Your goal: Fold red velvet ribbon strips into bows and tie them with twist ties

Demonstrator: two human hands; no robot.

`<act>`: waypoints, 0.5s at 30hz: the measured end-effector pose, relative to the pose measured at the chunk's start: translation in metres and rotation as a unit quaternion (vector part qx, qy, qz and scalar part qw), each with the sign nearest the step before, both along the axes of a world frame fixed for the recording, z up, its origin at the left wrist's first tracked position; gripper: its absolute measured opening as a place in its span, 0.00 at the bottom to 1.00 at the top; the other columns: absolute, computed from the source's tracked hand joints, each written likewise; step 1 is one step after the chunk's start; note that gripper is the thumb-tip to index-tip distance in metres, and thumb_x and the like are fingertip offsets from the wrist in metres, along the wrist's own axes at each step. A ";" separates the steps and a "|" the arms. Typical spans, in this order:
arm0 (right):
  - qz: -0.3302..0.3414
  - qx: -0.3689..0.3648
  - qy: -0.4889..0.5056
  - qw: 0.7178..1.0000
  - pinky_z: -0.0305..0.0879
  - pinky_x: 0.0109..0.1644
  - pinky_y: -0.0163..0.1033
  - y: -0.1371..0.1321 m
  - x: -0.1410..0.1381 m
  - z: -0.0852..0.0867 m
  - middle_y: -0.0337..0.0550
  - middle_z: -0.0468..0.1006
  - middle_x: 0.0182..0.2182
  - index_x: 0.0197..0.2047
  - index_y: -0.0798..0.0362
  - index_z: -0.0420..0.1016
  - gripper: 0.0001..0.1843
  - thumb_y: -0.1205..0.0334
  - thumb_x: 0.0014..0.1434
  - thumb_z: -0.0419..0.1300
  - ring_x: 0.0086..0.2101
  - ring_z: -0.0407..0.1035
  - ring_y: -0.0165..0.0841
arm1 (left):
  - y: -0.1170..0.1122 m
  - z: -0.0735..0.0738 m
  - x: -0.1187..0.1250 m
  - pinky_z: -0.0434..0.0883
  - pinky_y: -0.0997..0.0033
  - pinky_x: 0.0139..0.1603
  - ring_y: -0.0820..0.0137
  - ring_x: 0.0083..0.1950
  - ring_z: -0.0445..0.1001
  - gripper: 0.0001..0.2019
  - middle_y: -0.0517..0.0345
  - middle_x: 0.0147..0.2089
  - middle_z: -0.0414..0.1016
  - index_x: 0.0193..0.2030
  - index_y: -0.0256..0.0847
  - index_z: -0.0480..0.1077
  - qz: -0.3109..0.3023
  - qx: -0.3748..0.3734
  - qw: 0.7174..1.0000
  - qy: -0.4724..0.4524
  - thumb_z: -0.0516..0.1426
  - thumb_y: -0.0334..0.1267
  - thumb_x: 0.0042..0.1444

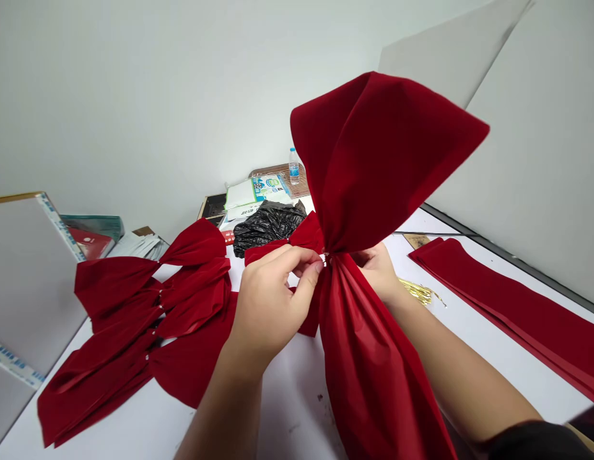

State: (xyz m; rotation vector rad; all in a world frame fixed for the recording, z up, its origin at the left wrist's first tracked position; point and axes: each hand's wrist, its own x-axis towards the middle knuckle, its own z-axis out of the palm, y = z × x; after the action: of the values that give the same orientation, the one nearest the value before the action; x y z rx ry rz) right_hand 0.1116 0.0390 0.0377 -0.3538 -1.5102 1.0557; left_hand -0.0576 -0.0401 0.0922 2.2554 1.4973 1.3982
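A piece of dark red velvet fabric (373,160) stands upright in front of me, cinched at its middle like a bow, its lower half (368,370) hanging toward me. At the cinch, a small thin tie (326,259) catches the light. Thumb and index finger of my left hand (277,297) pinch the tie's end, just left of the gather. Behind the fabric, my right hand (380,271) grips the gathered middle from the right; most of its fingers are hidden. Several cinched red bows (191,246) lie overlapping on the left, and another red piece (306,233) lies behind my hands.
On the right of the white table (297,396) lie long folded red strips (508,300) and a bundle of gold twist ties (419,291). Farther back are a crumpled black plastic bag (268,225), packets (270,188), and a water bottle (293,169) on a brown tray (272,170). White panels (28,268) flank the table.
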 end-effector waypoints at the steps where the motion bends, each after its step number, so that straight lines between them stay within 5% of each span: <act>1: 0.011 0.007 -0.003 1.000 0.74 0.38 0.37 0.001 0.001 -0.002 0.44 0.79 0.33 0.35 0.52 0.80 0.12 0.54 0.54 0.74 0.33 0.74 0.33 | 0.000 0.000 0.000 0.69 0.77 0.32 0.76 0.34 0.75 0.05 0.61 0.34 0.80 0.36 0.41 0.77 -0.001 0.006 1.000 0.006 0.59 0.32 0.62; 7: 0.046 0.020 -0.044 0.998 0.77 0.43 0.40 0.005 0.004 -0.010 0.46 0.79 0.38 0.37 0.53 0.80 0.15 0.52 0.53 0.75 0.37 0.75 0.36 | 0.000 0.001 0.002 0.69 0.76 0.32 0.75 0.33 0.74 0.05 0.62 0.31 0.78 0.34 0.40 0.75 -0.009 0.017 1.000 0.015 0.58 0.29 0.59; 15: 0.043 -0.021 -0.021 0.999 0.73 0.36 0.34 -0.008 0.003 0.009 0.42 0.78 0.29 0.33 0.53 0.79 0.16 0.55 0.48 0.77 0.32 0.73 0.32 | -0.002 0.001 0.002 0.69 0.79 0.31 0.76 0.34 0.75 0.04 0.61 0.34 0.79 0.37 0.40 0.76 -0.022 -0.022 0.999 -0.008 0.59 0.32 0.61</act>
State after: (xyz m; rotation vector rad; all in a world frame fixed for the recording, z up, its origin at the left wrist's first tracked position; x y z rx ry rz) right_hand 0.1146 0.0312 0.0470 -0.3440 -1.5533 1.1549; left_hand -0.0558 -0.0423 0.0934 2.2312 1.4509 1.3539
